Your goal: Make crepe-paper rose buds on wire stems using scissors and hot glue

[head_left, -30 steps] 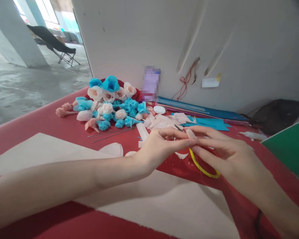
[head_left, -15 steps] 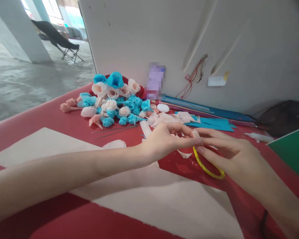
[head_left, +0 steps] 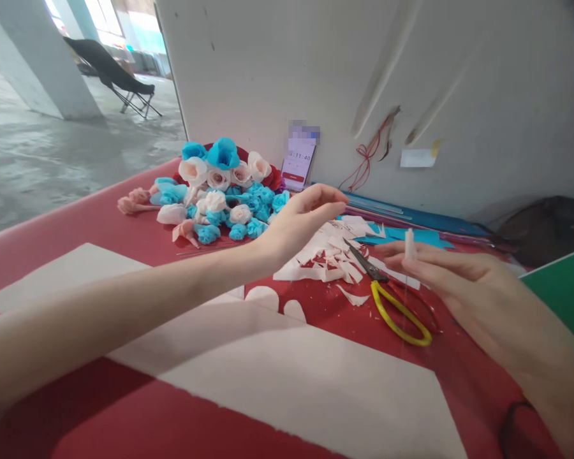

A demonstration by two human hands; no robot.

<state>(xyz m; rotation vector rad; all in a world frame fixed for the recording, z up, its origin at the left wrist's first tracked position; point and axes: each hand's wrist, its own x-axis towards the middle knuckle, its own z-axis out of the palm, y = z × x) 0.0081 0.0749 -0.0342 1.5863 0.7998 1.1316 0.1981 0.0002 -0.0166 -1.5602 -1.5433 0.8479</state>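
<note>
My right hand (head_left: pixel 452 274) pinches a small rolled piece of pale paper (head_left: pixel 409 243) upright between thumb and fingers, with a thin wire hanging below it. My left hand (head_left: pixel 300 218) hovers open above a heap of pale paper scraps (head_left: pixel 325 255), fingers pointing right, holding nothing. Yellow-handled scissors (head_left: pixel 392 303) lie on the red table (head_left: pixel 67 223) between the two hands.
A pile of blue, white and pink paper flowers (head_left: pixel 220 191) sits at the back left, thin wires (head_left: pixel 210 248) in front of it. A phone (head_left: pixel 299 159) leans on the wall. Blue paper sheets (head_left: pixel 402 233), a green board (head_left: pixel 564 287) and a dark bag (head_left: pixel 550 226) lie to the right.
My hands, joined at the paper roll before, have separated. The left hand let go and rose toward the back; the right hand keeps the roll, uncovering the scissors and scraps.
</note>
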